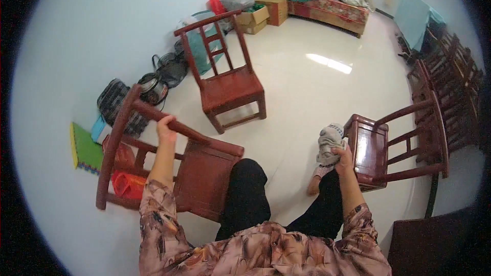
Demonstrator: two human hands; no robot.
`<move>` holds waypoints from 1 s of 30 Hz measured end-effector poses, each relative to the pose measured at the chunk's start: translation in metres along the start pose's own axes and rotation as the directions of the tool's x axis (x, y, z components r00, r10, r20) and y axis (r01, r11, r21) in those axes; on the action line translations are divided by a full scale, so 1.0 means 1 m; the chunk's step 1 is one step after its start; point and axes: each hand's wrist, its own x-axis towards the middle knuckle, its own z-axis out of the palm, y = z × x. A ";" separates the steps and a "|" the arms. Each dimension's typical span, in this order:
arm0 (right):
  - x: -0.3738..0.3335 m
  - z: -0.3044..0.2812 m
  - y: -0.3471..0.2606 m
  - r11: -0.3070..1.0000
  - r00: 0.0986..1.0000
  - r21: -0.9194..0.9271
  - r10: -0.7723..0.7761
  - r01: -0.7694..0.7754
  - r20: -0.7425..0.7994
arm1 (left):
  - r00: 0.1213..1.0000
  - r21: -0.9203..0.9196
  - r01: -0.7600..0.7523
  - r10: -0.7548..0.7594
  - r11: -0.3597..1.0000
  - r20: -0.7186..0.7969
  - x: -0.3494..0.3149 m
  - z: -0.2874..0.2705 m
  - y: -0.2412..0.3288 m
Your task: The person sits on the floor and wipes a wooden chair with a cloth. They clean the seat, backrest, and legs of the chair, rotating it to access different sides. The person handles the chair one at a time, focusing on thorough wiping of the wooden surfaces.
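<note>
Handling Characteristics and Hold Points

Landmark: middle chair (232,91). The left chair (197,171) is located left of the landmark, on its near side; tilt cannot be determined. The left grip (165,129) is closed around its back post (146,111). The material appears to be varnished wood: expect a stiff, moderately heavy, slightly slippery body. Preferred hold: full wrap on the back post; the flat seat (209,186) should offer less purchase.

The cloth (330,142) is located right of the landmark, on its near side, bunched in the right grip (344,156), which is curled closed on it. Expect a light, soft, limp item, not fragile. Preferred hold: the gathered folds.
</note>
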 end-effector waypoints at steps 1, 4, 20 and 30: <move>0.001 -0.011 -0.007 1.000 0.999 -0.004 -0.031 0.031 -0.010 | 0.995 0.000 0.063 -0.063 0.998 0.072 -0.009 0.048 -0.031; 0.006 -0.015 -0.006 0.993 0.993 0.047 -0.110 0.111 -0.034 | 0.968 0.184 0.192 -0.217 0.964 0.125 -0.007 0.134 -0.082; -0.012 0.011 -0.015 0.993 0.953 -0.008 -0.116 0.118 -0.279 | 0.643 0.414 0.359 -0.543 0.836 0.539 -0.051 0.405 -0.347; 0.007 0.002 -0.018 0.987 0.959 0.001 -0.156 0.161 -0.235 | 0.524 0.400 -0.832 0.310 0.385 0.793 -0.050 0.226 -0.282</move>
